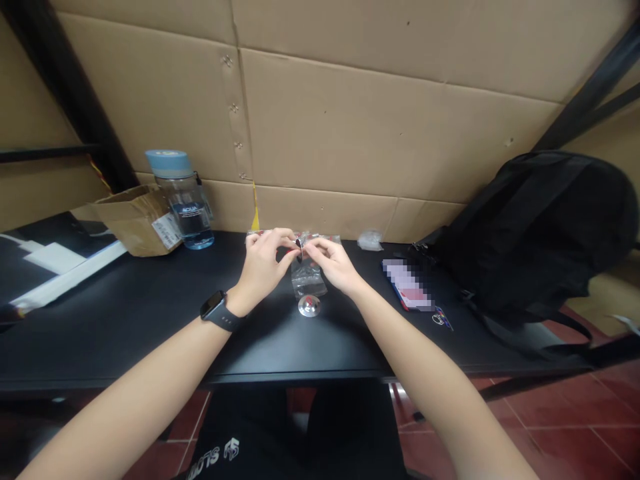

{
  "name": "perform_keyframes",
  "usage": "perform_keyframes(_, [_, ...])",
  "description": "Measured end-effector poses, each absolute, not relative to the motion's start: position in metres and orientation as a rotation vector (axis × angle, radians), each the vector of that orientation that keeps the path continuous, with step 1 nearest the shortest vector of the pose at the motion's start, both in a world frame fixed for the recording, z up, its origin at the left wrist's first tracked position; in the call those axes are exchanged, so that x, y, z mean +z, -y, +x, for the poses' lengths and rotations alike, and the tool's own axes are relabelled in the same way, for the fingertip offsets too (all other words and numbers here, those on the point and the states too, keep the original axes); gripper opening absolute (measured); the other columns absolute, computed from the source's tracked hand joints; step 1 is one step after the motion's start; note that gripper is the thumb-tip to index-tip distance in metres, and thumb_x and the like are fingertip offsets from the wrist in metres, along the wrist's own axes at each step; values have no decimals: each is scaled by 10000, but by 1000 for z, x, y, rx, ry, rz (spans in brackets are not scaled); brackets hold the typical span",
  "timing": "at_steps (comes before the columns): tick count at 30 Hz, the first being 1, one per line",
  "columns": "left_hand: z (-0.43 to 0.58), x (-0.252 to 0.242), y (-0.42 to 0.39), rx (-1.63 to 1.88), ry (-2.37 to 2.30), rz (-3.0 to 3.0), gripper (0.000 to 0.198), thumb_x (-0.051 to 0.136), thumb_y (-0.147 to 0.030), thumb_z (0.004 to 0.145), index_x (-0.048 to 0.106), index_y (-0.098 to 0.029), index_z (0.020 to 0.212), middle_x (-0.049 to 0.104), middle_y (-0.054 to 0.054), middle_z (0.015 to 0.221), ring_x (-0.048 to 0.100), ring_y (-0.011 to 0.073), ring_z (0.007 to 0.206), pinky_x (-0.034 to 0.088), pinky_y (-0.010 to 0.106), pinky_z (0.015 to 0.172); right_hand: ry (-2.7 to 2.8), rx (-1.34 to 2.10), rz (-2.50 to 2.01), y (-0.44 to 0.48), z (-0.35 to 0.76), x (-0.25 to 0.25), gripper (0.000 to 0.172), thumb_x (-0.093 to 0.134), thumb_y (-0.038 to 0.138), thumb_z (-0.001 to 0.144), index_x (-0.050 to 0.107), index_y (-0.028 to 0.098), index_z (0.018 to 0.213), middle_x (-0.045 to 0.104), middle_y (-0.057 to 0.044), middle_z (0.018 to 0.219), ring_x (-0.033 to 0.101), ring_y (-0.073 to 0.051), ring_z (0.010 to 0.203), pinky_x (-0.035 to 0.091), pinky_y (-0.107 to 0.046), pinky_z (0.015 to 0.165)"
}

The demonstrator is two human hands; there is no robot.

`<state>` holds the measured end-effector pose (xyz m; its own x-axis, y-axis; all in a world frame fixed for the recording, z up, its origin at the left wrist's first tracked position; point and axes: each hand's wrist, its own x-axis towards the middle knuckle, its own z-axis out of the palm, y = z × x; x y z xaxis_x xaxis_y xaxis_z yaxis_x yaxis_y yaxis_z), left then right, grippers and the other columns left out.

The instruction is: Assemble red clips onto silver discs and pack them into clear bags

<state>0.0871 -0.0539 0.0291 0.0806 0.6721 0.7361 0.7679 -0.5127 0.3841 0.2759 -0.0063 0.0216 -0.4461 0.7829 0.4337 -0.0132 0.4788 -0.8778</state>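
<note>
Above the middle of the black table, my left hand and my right hand meet fingertip to fingertip. Between them is a small dark, shiny piece, too small to name. My left thumb and fingers pinch it. The right fingers are also closed against it, partly hiding it. Under the hands lies a clear plastic bag. A round, silver metal disc, domed in shape with a reddish spot at its centre, rests on the table just nearer to me.
A water bottle and a brown paper bag stand at the back left, near a white power strip. To the right lie a phone, a keyring, crumpled plastic and a black backpack. Cardboard walls the back.
</note>
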Motion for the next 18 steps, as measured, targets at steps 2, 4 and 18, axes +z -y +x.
perform_keyframes(2, [87,29,53,-1405,1490,-2222,210,652,-309,952,560,-246,1129,786,30,1041,702,259,1085,329,434,993,1839,1046,-675,4,278,20,382,602,575,934,708,208,952,734,-30,941,688,-188,911,543,-282,778])
perform_keyframes(4, [87,28,53,-1395,1465,-2230,216,661,-305,947,562,-248,1130,791,25,1023,703,261,1083,328,438,989,1874,999,-674,1,279,17,353,629,548,925,711,206,953,730,-30,961,678,-193,923,538,-294,821])
perform_keyframes(18, [90,31,54,-1520,1366,-2569,403,573,-317,971,473,-257,1357,757,64,1156,693,244,1159,450,408,1022,2133,494,-660,9,287,30,156,591,333,958,660,218,879,617,-84,1244,583,-223,1204,468,-378,1020])
